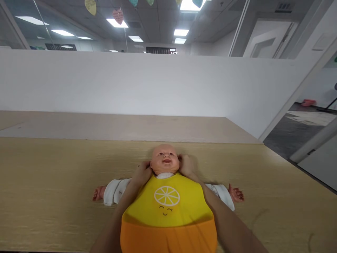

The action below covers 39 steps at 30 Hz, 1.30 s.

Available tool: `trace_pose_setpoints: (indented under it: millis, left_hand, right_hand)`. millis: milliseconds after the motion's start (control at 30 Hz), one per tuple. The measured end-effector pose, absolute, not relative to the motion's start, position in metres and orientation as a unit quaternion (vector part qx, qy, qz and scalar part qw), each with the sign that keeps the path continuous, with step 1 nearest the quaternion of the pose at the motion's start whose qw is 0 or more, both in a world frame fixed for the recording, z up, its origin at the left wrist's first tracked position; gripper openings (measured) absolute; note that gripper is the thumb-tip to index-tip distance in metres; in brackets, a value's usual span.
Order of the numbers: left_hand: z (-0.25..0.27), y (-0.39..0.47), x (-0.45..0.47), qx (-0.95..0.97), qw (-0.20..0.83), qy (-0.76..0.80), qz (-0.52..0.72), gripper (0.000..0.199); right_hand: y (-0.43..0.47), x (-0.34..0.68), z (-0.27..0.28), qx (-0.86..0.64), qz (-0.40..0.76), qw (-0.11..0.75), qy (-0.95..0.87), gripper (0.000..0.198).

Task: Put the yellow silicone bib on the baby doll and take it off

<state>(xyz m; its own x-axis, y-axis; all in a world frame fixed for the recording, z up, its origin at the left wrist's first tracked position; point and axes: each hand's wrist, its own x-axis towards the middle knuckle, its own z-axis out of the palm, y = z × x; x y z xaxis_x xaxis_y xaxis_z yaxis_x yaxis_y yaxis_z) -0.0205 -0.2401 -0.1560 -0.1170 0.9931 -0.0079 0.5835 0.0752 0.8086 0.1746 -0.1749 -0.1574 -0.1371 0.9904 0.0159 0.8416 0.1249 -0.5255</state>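
A baby doll [165, 154] lies on its back on the wooden table, arms in white sleeves spread out to both sides. Over its chest lies a yellow bib [188, 207] with an orange pocket, a lemon slice and a smiling face printed on it. My left hand [143, 173] is closed at the left side of the doll's neck, on the bib's upper end. On the opposite side, my right hand [186, 166] is curled at the bib's other upper end, close under the doll's ear. Fingertips of both hands are partly hidden behind the neck and head.
The wooden table [52, 182] extends to both sides of the doll. Behind it runs a paler board [118, 127] against a white wall [131, 82] with glass above. An open doorway and a white door [321, 158] are at the right.
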Motion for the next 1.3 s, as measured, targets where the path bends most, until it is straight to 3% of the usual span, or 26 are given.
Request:
trace_pose_setpoints:
  millis: [367, 567, 633, 733, 800, 867, 1033, 1133, 1233, 1300]
  left_hand:
    - [-0.159, -0.239, -0.022, 0.592, 0.305, 0.657, 0.353, 0.031]
    - [-0.163, -0.239, -0.028, 0.584, 0.377, 0.586, 0.417, 0.035]
    - [-0.166, -0.242, -0.031, 0.560, 0.409, 0.565, 0.448, 0.037]
    - [-0.166, -0.248, -0.036, 0.482, 0.428, 0.582, 0.496, 0.055]
    - [-0.160, -0.254, -0.039, 0.424, 0.434, 0.581, 0.543, 0.075]
    - [-0.149, -0.261, -0.040, 0.393, 0.439, 0.554, 0.588, 0.084]
    - [-0.104, -0.283, -0.027, 0.470, 0.442, 0.512, 0.567, 0.059]
    - [-0.082, -0.295, -0.012, 0.548, 0.403, 0.503, 0.532, 0.058]
    - [-0.070, -0.305, -0.003, 0.619, 0.323, 0.508, 0.504, 0.060]
    - [-0.066, -0.312, -0.002, 0.649, 0.273, 0.517, 0.486, 0.058]
  right_hand:
    - [-0.177, 0.178, -0.156, -0.631, 0.175, 0.175, -0.735, 0.025]
    - [-0.168, 0.183, -0.158, -0.656, 0.231, 0.257, -0.671, 0.011]
    - [-0.161, 0.189, -0.158, -0.660, 0.246, 0.269, -0.657, 0.016]
    - [-0.156, 0.205, -0.153, -0.643, 0.310, 0.393, -0.579, 0.017]
    - [-0.162, 0.216, -0.143, -0.588, 0.374, 0.519, -0.495, 0.027]
    - [-0.176, 0.224, -0.126, -0.517, 0.421, 0.582, -0.466, 0.038]
    - [-0.232, 0.213, -0.072, -0.362, 0.440, 0.515, -0.640, 0.028]
    - [-0.256, 0.189, -0.052, -0.261, 0.462, 0.423, -0.734, 0.021]
    - [-0.264, 0.170, -0.050, -0.270, 0.524, 0.355, -0.726, 0.021]
    - [-0.263, 0.169, -0.051, -0.298, 0.522, 0.359, -0.714, 0.021]
